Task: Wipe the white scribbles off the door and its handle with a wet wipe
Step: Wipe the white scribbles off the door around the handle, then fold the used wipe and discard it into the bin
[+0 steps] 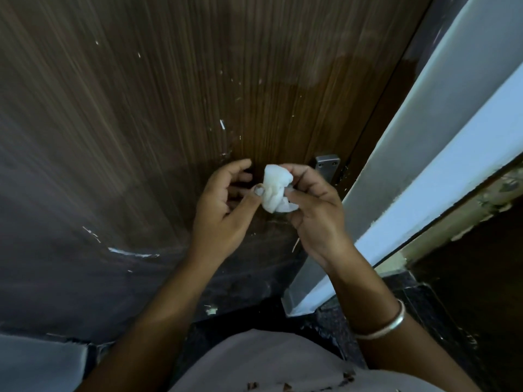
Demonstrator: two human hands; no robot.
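Both forearms reach forward; the right hand [314, 210] pinches with its fingers, the left hand [223, 205] half-curled beside it.

Wet wipe [276, 188] between hands, before door [169, 108], left of handle plate [327, 163].

The scene is dim and underexposed, with the lower left of the wooden door [119, 137] falling into murky shadow. A wet sheen brightens the door's upper right. The pale door frame [441, 154] is the brightest area. Wide-angle distortion bows the edges, and the grain streaks with blur at upper left.
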